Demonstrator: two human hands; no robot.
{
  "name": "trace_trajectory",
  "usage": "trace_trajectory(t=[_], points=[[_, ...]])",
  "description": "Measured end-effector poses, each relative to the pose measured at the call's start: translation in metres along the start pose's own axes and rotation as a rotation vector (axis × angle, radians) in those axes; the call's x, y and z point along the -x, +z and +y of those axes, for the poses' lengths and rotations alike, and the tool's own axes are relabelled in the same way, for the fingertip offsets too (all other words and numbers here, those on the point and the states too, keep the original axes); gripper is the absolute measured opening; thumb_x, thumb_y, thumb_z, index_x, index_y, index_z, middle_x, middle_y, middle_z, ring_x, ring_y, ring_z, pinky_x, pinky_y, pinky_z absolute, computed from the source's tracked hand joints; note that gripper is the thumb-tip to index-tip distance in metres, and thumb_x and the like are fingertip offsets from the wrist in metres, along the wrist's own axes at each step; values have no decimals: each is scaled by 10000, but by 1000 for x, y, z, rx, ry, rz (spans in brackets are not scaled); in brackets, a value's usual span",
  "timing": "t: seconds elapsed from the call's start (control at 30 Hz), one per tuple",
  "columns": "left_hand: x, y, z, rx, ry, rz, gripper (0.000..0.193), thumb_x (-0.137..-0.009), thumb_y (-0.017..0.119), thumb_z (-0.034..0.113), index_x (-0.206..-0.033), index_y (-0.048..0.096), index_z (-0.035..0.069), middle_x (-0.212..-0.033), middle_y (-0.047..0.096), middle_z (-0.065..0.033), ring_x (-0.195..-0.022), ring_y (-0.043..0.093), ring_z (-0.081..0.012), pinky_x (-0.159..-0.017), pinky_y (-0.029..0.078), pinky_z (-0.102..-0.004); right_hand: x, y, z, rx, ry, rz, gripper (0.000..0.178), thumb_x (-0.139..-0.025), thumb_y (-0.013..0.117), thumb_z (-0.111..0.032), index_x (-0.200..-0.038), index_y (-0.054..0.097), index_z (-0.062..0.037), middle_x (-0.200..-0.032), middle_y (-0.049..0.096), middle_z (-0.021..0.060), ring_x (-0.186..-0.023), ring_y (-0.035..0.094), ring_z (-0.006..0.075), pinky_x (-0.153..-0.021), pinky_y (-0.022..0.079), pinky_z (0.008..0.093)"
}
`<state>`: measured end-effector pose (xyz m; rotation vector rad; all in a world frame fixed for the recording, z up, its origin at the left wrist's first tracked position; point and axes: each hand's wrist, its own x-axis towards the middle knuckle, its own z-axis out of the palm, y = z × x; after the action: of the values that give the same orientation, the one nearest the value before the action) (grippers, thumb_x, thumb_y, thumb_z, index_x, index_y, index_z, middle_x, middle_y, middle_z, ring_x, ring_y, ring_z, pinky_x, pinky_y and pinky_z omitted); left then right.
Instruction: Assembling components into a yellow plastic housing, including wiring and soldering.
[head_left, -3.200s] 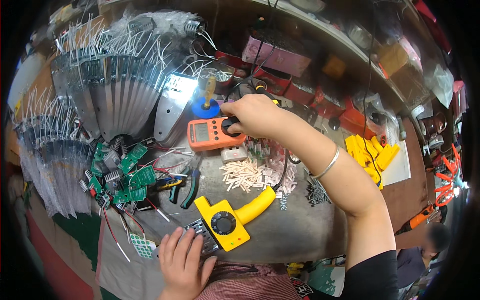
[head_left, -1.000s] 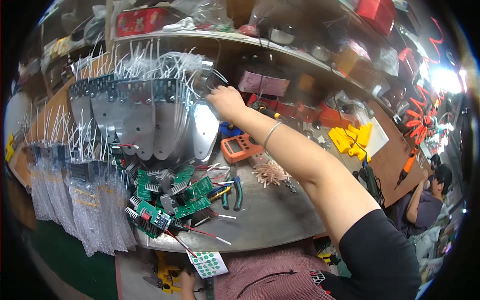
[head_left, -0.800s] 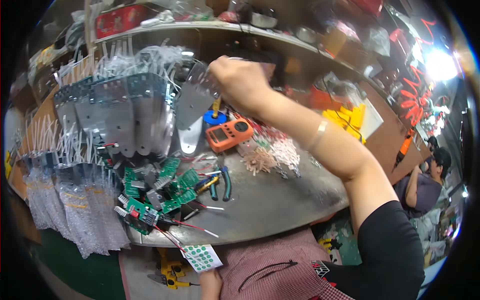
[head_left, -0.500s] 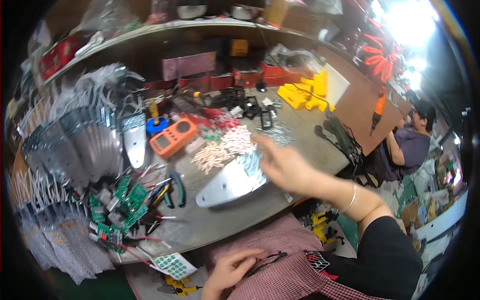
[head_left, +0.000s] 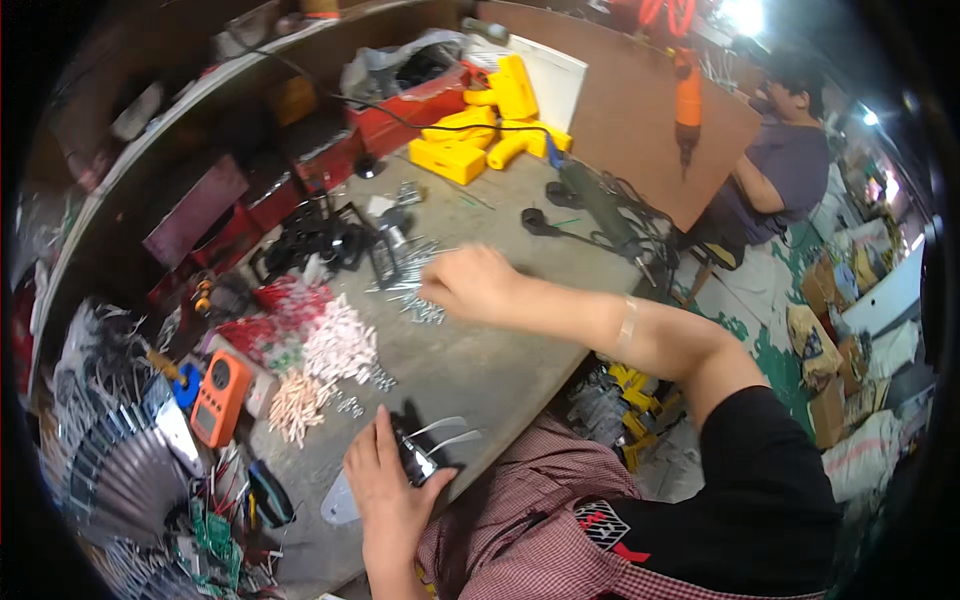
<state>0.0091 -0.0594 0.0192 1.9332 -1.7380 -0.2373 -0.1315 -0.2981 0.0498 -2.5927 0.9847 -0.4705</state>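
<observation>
Left hand (head_left: 385, 490) grip closed on black component (head_left: 415, 458); right hand (head_left: 470, 285) loosely curled over screws (head_left: 425, 312), grip unclear.

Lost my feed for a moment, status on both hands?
Left hand grips small black part with two white leads at bench edge. Right hand reaching over scattered small silver screws, grip unclear. Orange handheld meter lies clear.
</observation>
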Motion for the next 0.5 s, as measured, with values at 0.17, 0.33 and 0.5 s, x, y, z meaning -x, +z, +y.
trace_trajectory(t=[0.17, 0.33, 0.5], points=[[-21, 5, 29, -194, 162, -45, 435, -647, 739, 64, -1062, 611, 31, -1180, 549, -159, -1148, 482, -368, -1024, 334, -541, -70, 43, 34, -112, 314, 42, 349, -780, 686, -348, -808, 695, 0, -848, 683, 219, -870, 662, 393, -765, 532, 463], [-36, 15, 20, -146, 135, -4, 123, -714, 656, 4, -835, 635, 14, -895, 616, -121, -1061, 542, -349, -987, 362, -515, -70, 50, 35, -436, 132, 194, 255, -769, 684, -276, -810, 685, -24, -739, 663, 200, -746, 674, 332, -692, 523, 421], [-48, 10, 24, -44, 10, 48, 44, -792, 645, 34, -808, 610, 14, -786, 628, -118, -865, 578, -300, -955, 394, -496, 22, 7, 9, -510, -46, -115, 140, -804, 672, -138, -798, 622, -7, -666, 626, 119, -599, 612, 166, -579, 475, 317]])
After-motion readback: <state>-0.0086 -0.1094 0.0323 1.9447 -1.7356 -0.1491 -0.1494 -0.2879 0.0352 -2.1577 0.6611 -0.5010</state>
